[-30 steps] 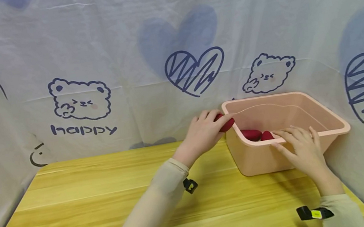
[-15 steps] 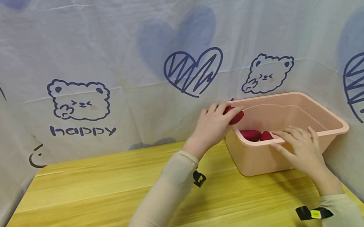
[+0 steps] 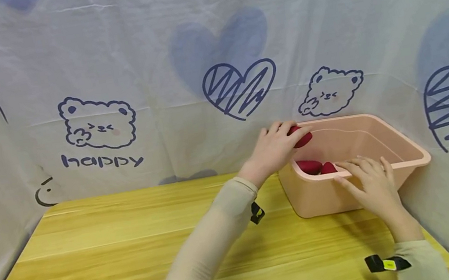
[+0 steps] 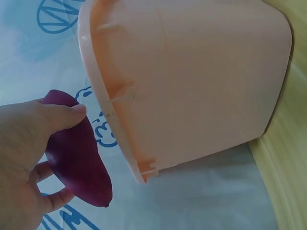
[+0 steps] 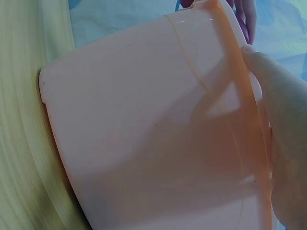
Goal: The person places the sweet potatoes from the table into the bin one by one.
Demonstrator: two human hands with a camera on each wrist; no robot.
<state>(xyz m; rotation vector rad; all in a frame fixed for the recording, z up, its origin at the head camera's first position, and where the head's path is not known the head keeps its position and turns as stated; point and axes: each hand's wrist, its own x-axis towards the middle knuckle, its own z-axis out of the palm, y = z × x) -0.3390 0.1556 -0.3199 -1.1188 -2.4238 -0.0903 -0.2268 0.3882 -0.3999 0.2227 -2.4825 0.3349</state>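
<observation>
My left hand [image 3: 271, 151] holds a dark red sweet potato [image 3: 301, 137] over the left rim of a pink plastic bin [image 3: 320, 198]. In the left wrist view the thumb lies across the sweet potato [image 4: 79, 153] and the fingers curl behind it; its pointed end faces down. Inside the bin lie another dark red sweet potato [image 3: 309, 167] and a smaller red piece [image 3: 328, 168], partly hidden by the front wall. My right hand [image 3: 378, 193] grips the bin's front rim, thumb outside and fingers reaching over it. In the right wrist view the thumb [image 5: 261, 64] presses against the rim.
The bin stands on a yellow wood-grain table [image 3: 115, 259], at its back right corner. A pale cloth with blue hearts and bear drawings [image 3: 99, 122] hangs behind the table and along both sides.
My left hand has moved right with the sweet potato, from outside the bin's left rim to above the opening. My right hand and the bin have stayed in place.
</observation>
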